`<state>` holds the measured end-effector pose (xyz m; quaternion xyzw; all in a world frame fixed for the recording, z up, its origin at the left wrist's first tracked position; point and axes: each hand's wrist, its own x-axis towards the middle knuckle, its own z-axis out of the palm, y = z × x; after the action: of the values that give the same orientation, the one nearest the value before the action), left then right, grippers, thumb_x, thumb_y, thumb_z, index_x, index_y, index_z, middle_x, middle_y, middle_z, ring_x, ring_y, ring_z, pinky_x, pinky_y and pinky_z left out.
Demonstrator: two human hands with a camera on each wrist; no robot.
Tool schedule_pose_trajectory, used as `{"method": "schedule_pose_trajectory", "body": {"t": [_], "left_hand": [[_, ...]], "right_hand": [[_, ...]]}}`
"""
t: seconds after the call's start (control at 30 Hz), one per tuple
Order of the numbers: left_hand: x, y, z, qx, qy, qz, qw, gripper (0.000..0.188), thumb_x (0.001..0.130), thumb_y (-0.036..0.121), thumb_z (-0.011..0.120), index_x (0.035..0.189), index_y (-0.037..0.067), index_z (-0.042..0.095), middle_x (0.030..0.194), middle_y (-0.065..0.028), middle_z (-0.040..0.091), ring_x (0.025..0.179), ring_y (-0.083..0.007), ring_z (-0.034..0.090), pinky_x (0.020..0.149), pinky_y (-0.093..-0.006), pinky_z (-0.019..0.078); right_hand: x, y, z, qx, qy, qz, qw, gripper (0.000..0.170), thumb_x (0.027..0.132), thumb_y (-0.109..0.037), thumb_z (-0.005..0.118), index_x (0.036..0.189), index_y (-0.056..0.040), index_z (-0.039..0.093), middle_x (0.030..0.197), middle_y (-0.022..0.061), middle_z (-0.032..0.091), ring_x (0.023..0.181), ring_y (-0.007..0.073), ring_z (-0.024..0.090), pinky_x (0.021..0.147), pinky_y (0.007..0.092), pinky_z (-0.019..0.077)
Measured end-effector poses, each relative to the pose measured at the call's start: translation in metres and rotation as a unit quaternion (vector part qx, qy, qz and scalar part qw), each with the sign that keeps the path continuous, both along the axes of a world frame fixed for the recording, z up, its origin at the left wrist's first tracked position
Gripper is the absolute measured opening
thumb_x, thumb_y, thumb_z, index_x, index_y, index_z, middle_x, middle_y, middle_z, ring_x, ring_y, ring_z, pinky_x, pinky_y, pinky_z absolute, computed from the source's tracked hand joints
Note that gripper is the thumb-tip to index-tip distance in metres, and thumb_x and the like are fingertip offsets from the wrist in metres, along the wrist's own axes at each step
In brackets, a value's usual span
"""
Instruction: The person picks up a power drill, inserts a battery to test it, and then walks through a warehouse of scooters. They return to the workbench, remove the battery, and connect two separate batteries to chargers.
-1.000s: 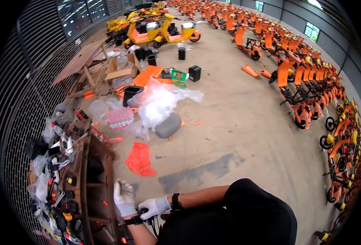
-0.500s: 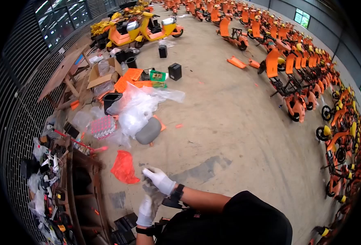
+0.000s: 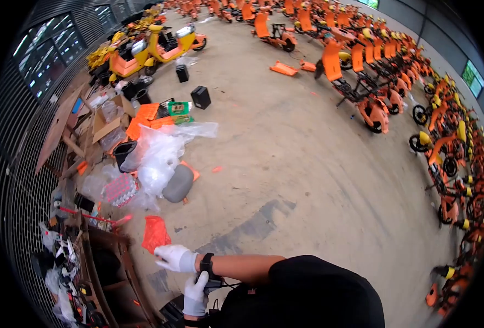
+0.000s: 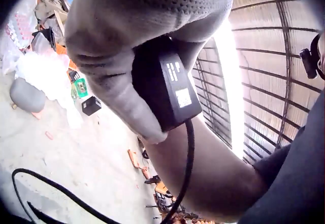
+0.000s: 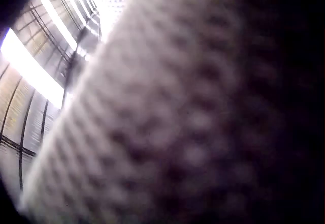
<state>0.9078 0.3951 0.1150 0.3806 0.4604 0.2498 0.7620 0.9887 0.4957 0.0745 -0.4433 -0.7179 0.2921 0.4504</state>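
Observation:
In the head view, my right hand, in a white glove, reaches out to the left with its fingers loosely extended. Around its wrist is a black strap. My left hand, gloved as well, is just below that wrist. In the left wrist view, gloved fingers curl round a small black box with a white printed label, held against the forearm. A black cable runs out of the box. Blurred knitted glove fabric fills most of the right wrist view.
A brown wooden cabinet and a cluttered heap of tools stand at left. A red bag, clear plastic sheeting and a grey seat lie on the floor. Rows of orange scooters line the right.
Earlier my right hand was at my left wrist; both hands then came together. Now the left holds the box at the right wrist. The head view has turned right.

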Motion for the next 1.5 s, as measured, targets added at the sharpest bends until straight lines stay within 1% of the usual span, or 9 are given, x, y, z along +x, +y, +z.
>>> {"method": "schedule_pose_trajectory", "body": {"t": [0.2,0.3,0.5,0.67,0.8,0.9,1.1,1.4,1.5], "left_hand": [[-0.013,-0.01,-0.015,0.047,0.064,-0.01,0.997,0.042,0.093,0.027,0.06,0.112,-0.011,0.055,0.098,-0.0195,0.068,0.085,-0.0272,0.07,0.079,-0.0344,0.0554],[-0.032,-0.005,-0.015,0.048,0.107,-0.074,0.99,0.044,0.093,0.028,0.059,0.114,-0.01,0.053,0.099,-0.0195,0.068,0.085,-0.0263,0.07,0.079,-0.0343,0.0551],[-0.018,-0.027,-0.007,0.032,0.022,0.027,0.999,0.037,0.093,0.02,0.058,0.115,-0.009,0.056,0.091,-0.0124,0.067,0.079,-0.0188,0.066,0.07,-0.0278,0.0518],[-0.03,-0.029,0.004,0.035,0.062,-0.08,0.994,0.039,0.095,0.031,0.061,0.113,-0.004,0.063,0.1,-0.0112,0.07,0.09,-0.0176,0.066,0.081,-0.0305,0.0509],[-0.046,-0.043,0.003,0.158,0.15,-0.051,0.975,0.042,0.096,0.035,0.059,0.115,-0.002,0.063,0.099,-0.0061,0.069,0.089,-0.0121,0.059,0.081,-0.0307,0.0479],[-0.074,-0.06,-0.024,0.248,0.286,0.066,0.923,0.05,0.091,0.042,0.06,0.115,-0.002,0.062,0.104,-0.0203,0.068,0.092,-0.0319,0.065,0.082,-0.0393,0.0498],[-0.16,-0.135,-0.038,0.126,0.62,0.194,0.75,0.054,0.088,0.045,0.059,0.117,0.0,0.06,0.104,-0.0239,0.067,0.098,-0.0387,0.064,0.084,-0.045,0.0508],[-0.18,-0.405,-0.191,-0.295,0.482,0.392,0.726,0.043,0.084,0.038,0.059,0.107,0.002,0.068,0.106,-0.0236,0.067,0.102,-0.0393,0.063,0.088,-0.0429,0.0504],[-0.121,-0.496,-0.272,-0.318,0.547,0.115,0.766,0.029,0.087,0.032,0.055,0.102,0.012,0.068,0.101,-0.0173,0.069,0.096,-0.0344,0.067,0.08,-0.044,0.0539]], "right_hand": [[-0.017,-0.007,-0.006,-0.077,0.099,0.038,0.991,0.025,0.092,-0.029,0.057,0.093,-0.0032,0.057,0.077,0.014,0.065,0.068,0.0297,0.065,0.063,0.0399,0.0505],[-0.022,-0.01,0.004,-0.32,0.304,0.12,0.889,0.027,0.095,-0.029,0.056,0.097,-0.0024,0.059,0.074,0.0025,0.062,0.062,0.01,0.058,0.057,0.0276,0.0474],[-0.033,-0.024,-0.002,-0.439,0.393,0.23,0.774,0.027,0.094,-0.033,0.059,0.094,-0.0056,0.062,0.072,0.0013,0.06,0.058,0.0111,0.056,0.051,0.0283,0.0452],[-0.018,-0.039,0.021,-0.354,0.236,0.234,0.874,0.03,0.094,-0.033,0.06,0.101,-0.0038,0.062,0.082,0.003,0.062,0.072,0.01,0.057,0.065,0.0259,0.0481],[-0.033,-0.046,0.012,-0.395,0.209,0.252,0.859,0.028,0.094,-0.027,0.057,0.103,-0.0009,0.063,0.082,0.0036,0.063,0.071,0.0094,0.057,0.066,0.0246,0.0481],[-0.043,-0.046,-0.008,-0.437,0.135,0.24,0.856,0.031,0.095,-0.025,0.058,0.108,0.0021,0.062,0.083,0.0052,0.065,0.069,0.0103,0.059,0.063,0.0261,0.049],[-0.028,-0.053,-0.096,-0.503,0.013,0.276,0.819,0.026,0.094,-0.024,0.059,0.107,-0.0022,0.063,0.081,0.0034,0.065,0.066,0.0101,0.059,0.057,0.0247,0.0476],[0.03,-0.049,-0.242,-0.555,-0.171,0.259,0.771,0.021,0.091,-0.025,0.062,0.092,-0.0034,0.061,0.07,0.0064,0.066,0.054,0.0135,0.059,0.046,0.0271,0.0459],[0.053,-0.043,-0.302,-0.479,-0.334,0.283,0.761,0.021,0.09,-0.025,0.063,0.089,-0.0039,0.062,0.064,0.0071,0.064,0.048,0.0157,0.058,0.041,0.0293,0.0418]]}}
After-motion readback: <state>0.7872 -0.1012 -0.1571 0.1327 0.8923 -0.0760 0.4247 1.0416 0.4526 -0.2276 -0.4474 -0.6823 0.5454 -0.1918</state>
